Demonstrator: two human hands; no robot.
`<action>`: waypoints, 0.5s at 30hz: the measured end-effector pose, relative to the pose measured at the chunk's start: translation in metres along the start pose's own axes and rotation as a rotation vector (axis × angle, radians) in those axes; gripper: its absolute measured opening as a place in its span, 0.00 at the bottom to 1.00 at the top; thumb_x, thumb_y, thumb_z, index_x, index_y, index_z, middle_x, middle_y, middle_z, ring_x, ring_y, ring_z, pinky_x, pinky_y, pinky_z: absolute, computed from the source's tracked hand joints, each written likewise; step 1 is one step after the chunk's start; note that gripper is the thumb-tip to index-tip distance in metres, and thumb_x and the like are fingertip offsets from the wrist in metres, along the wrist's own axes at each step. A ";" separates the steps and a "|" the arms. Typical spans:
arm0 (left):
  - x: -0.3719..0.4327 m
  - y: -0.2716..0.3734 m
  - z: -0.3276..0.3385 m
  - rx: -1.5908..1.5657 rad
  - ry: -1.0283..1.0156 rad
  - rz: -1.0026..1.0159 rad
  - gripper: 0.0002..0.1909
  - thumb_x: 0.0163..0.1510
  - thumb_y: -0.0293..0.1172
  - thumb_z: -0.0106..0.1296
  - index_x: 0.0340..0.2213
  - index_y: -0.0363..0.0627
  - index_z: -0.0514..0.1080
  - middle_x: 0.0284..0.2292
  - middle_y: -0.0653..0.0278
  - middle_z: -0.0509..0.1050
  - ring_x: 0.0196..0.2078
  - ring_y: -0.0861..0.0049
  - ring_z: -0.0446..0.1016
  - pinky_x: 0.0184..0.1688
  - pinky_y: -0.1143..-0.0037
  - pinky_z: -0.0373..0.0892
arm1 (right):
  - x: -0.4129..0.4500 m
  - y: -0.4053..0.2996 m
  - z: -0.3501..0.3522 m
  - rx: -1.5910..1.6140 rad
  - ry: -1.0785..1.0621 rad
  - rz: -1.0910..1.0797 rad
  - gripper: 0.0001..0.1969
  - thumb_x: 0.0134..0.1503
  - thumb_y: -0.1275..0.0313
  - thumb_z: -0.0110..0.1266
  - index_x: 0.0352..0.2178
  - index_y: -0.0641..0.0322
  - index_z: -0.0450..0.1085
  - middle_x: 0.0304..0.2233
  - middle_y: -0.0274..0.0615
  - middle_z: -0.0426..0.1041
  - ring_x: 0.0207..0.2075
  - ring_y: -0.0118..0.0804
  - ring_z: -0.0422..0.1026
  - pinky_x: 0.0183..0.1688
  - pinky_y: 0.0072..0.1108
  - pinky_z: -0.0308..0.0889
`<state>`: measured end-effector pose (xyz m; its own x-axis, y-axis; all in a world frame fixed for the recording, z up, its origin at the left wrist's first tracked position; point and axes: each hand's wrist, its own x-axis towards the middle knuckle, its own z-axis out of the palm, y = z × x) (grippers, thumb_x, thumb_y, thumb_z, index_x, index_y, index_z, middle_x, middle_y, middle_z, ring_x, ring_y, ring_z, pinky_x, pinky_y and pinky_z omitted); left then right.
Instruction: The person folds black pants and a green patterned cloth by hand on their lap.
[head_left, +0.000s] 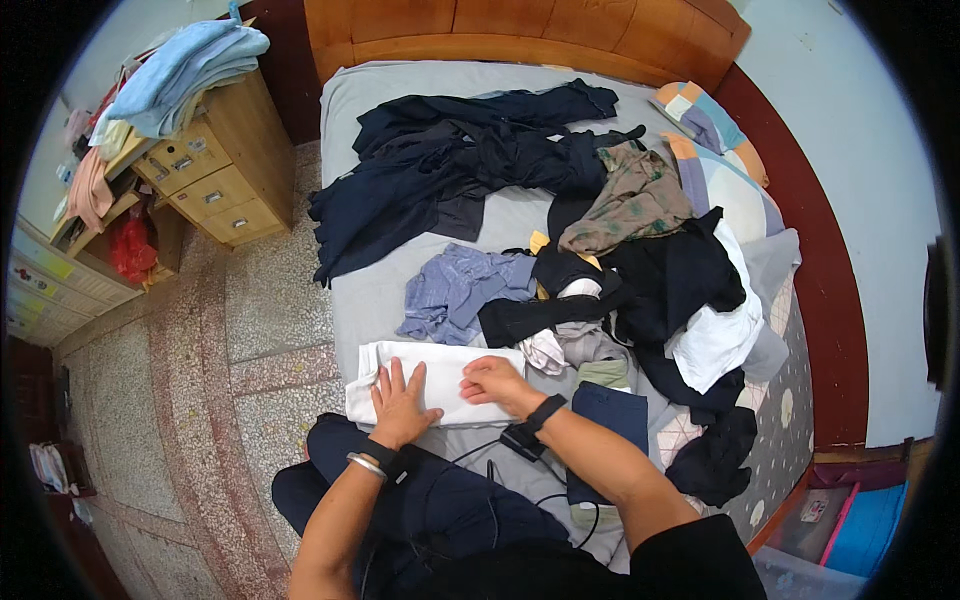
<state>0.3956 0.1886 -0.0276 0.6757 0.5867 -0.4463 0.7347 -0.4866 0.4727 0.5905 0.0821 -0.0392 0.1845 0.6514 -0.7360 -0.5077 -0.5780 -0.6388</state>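
Note:
A white folded garment (442, 367) lies flat on the bed just in front of me, in a long rectangle. My left hand (401, 405) rests on its left part, palm down with the fingers spread. Over its right part is my right hand (495, 386), fingers curled together; whether it pinches any cloth I cannot tell. Right of my right arm sits a stack with a folded navy garment (611, 416) and a folded green garment (602, 373). A crumpled blue-grey shirt (469, 289) lies just beyond the white cloth.
Dark clothes (465, 165) spread across the far half of the bed (517, 217). A camouflage garment (637, 199), black clothes (675, 270) and a white garment (720, 337) heap at the right. A wooden desk (255, 150) with blue towels (187, 71) stands left. Black cables (592, 517) run near my lap.

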 end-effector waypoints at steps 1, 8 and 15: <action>0.001 0.002 -0.001 -0.008 -0.007 -0.017 0.54 0.38 0.48 0.66 0.63 0.58 0.49 0.65 0.42 0.37 0.67 0.40 0.34 0.62 0.44 0.37 | 0.001 -0.003 -0.011 -0.015 0.045 -0.037 0.10 0.57 0.72 0.54 0.39 0.65 0.67 0.33 0.44 0.75 0.29 0.33 0.76 0.31 0.21 0.74; 0.024 0.032 -0.013 0.049 -0.082 -0.150 0.70 0.27 0.59 0.70 0.65 0.56 0.39 0.63 0.34 0.26 0.64 0.33 0.21 0.53 0.30 0.29 | -0.008 -0.129 -0.070 -0.081 0.211 -0.316 0.01 0.56 0.78 0.52 0.29 0.63 0.69 0.24 0.39 0.74 0.22 0.28 0.73 0.22 0.18 0.70; 0.029 0.040 -0.002 0.074 -0.061 -0.135 0.71 0.25 0.60 0.70 0.65 0.59 0.38 0.64 0.38 0.26 0.65 0.36 0.22 0.53 0.30 0.29 | 0.069 -0.235 -0.211 -0.566 1.071 -0.504 0.23 0.44 0.70 0.62 0.42 0.71 0.68 0.37 0.56 0.74 0.40 0.54 0.74 0.44 0.34 0.68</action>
<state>0.4445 0.1873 -0.0201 0.5712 0.6109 -0.5482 0.8200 -0.4538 0.3487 0.8996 0.1593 0.0126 0.9547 0.2954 -0.0348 0.1856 -0.6832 -0.7063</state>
